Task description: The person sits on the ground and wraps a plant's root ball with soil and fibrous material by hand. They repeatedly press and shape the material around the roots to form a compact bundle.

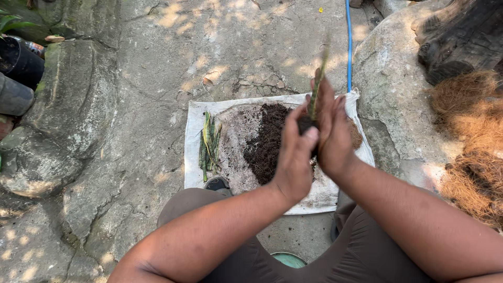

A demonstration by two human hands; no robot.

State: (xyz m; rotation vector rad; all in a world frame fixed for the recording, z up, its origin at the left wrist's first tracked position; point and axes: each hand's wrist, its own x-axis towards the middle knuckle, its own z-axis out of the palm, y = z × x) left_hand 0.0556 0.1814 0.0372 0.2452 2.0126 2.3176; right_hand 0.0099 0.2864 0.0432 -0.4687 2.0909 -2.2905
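My left hand (pixel 294 152) and my right hand (pixel 332 131) are pressed together around a dark ball of soil (pixel 305 123). A narrow green leaf cutting (pixel 316 91) stands upright out of that ball between my fingers. Below my hands lies a white sack cloth (pixel 196 112) spread on the ground. A heap of dark soil (pixel 267 141) sits in the cloth's middle. Several more green leaf cuttings (pixel 209 144) lie in a bundle on the cloth's left side.
Rough rock (pixel 78 105) surrounds the cloth. A blue hose (pixel 348 42) runs away at the top. Brown coconut fibre (pixel 471 141) is piled at the right. Dark pots (pixel 18 73) stand at the far left. A green rim (pixel 287 258) shows between my knees.
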